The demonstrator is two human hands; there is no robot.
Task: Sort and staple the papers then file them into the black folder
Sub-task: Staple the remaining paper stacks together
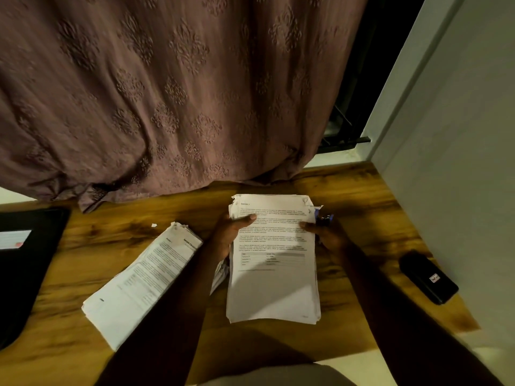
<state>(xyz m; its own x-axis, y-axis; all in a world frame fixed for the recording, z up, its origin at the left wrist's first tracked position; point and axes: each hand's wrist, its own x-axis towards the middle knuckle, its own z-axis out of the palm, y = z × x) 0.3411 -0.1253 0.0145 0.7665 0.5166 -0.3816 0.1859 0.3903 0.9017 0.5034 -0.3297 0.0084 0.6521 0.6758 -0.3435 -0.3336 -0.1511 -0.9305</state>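
Currently, left hand (226, 237) and right hand (328, 237) grasp the white printed paper stack (274, 288), fingers (248, 218) clamped on its side edges; flat black folder (25, 263) lies at the left edge of the wooden desk (83, 246).

A heading that seems to read "Section", followed by a character too blurred to tell, is printed at the top of the stack of papers (274, 288) at the middle of the table (83, 246). On the second stack (139, 274), nearer the left edge, "Sample" can be made out in a bold heading. The body text, the white label (14, 238) on the black folder (28, 274) and the sticker (434, 278) on the black object (415, 270) at the right edge cannot be read.
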